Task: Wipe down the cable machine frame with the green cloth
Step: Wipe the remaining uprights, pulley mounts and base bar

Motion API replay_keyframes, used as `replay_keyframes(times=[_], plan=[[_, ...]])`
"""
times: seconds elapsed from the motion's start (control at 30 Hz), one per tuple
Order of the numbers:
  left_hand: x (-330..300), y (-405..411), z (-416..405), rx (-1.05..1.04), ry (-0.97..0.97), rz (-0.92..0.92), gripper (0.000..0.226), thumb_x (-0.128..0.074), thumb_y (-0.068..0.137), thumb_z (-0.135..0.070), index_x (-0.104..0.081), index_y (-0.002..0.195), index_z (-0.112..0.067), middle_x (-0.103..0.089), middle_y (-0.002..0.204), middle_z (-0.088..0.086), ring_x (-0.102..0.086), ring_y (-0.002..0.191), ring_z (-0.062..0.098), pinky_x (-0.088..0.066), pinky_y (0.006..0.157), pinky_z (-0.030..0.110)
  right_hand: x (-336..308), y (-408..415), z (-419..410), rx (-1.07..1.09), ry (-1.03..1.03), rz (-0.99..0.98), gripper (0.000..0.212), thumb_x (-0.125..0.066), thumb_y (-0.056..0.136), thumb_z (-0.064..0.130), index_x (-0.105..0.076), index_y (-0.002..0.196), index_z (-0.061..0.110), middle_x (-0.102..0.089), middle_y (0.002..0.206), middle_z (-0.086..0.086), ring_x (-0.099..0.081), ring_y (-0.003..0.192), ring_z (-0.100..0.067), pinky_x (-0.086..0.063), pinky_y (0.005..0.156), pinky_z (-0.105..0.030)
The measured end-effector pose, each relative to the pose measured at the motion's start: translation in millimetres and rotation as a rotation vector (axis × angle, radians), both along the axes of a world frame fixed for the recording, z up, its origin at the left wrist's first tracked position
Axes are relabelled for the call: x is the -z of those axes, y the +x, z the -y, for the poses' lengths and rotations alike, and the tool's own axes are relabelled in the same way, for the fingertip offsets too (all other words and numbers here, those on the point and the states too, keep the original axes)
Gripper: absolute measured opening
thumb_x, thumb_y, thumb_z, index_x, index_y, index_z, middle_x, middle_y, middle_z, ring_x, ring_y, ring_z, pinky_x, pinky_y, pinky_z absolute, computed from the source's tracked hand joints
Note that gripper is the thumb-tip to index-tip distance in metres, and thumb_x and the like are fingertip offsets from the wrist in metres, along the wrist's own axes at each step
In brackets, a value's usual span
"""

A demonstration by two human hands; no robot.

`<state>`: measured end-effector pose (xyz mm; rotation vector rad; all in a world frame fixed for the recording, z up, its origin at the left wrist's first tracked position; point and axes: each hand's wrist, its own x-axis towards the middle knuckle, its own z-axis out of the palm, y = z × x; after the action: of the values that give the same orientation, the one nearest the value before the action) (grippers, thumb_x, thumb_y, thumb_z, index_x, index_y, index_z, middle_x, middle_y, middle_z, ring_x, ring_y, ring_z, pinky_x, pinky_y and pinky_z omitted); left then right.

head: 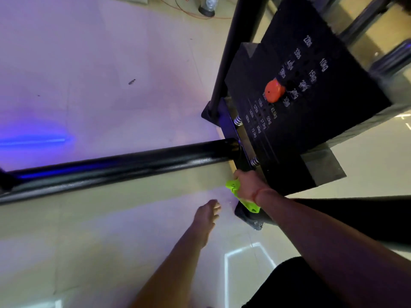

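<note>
Closest to you is your bare leg and foot (205, 216), planted on the glossy pale tiled floor (111, 74), toes pointing toward the machine. Just right of that, your arm reaches in from the lower right with a thin orange band round the wrist, and going by the side it enters from I'd call it your right hand (245, 184). It's got the bright lime-green cloth (239, 194) bunched up under the palm, fingers curled around it, pressed against the bottom corner of the black metal cable machine frame (242, 152), right by the flat base plate. A tail of the cloth hangs out below your wrist and drapes onto the black bolted foot bracket (249, 216) on the floor. Can't see your other hand at all.

A bit further out, a thick shiny black round base tube (111, 167) runs left from that corner across the floor. Two small steel coil springs (238, 121) sit on the base plate under the black weight stack (311, 96), which has white lbs and kg numbers printed down it and a round orange selector pin knob (274, 91) stuck in partway down. A black upright post (233, 52) rises from the base's far corner.

Way at the back there's a thin orange cord (184, 10) on the floor and a clear bottle-ish thing (208, 5), too blurry to call. Blue-purple light reflects off the tiles on the left.
</note>
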<state>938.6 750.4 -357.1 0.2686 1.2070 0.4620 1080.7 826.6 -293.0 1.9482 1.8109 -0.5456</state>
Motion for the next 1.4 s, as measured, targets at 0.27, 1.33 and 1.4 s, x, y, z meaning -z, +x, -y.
replay_keyframes(times=[0.27, 1.33, 1.4], plan=[[-151.0, -113.3, 3.3, 0.327, 0.256, -0.613, 0.028, -0.055, 0.095, -0.023, -0.072, 0.115, -0.015, -0.068, 0.124, 0.007, -0.058, 0.11, 0.025, -0.043, 0.087, 0.025, -108.3, -76.2, 13.1, 0.287, -0.062, -0.402, 0.054, -0.082, 0.076, 0.019, -0.068, 0.127, 0.029, -0.067, 0.126, 0.004, -0.061, 0.119, -0.017, -0.04, 0.093, -0.014], [-1044.2, -314.8, 281.9, -0.069, 0.59, -1.606, 0.041, -0.049, 0.076, -0.038, -0.073, 0.102, -0.018, -0.072, 0.109, 0.008, -0.066, 0.102, 0.029, -0.053, 0.083, 0.028, -972.5, -340.0, 187.1, -0.851, 0.356, -0.926, 0.034, -0.08, 0.077, 0.024, -0.076, 0.11, 0.029, -0.075, 0.099, 0.003, -0.069, 0.096, -0.01, -0.047, 0.081, -0.015], [-1094.1, -311.6, 290.7, -0.139, 0.655, -1.685, 0.028, -0.056, 0.087, -0.028, -0.075, 0.103, -0.014, -0.073, 0.107, 0.008, -0.067, 0.102, 0.029, -0.054, 0.081, 0.028, -1019.1, -345.3, 195.0, -0.856, 0.424, -0.995, 0.033, -0.078, 0.077, 0.023, -0.077, 0.109, 0.03, -0.074, 0.095, 0.005, -0.067, 0.094, -0.008, -0.045, 0.08, -0.015]])
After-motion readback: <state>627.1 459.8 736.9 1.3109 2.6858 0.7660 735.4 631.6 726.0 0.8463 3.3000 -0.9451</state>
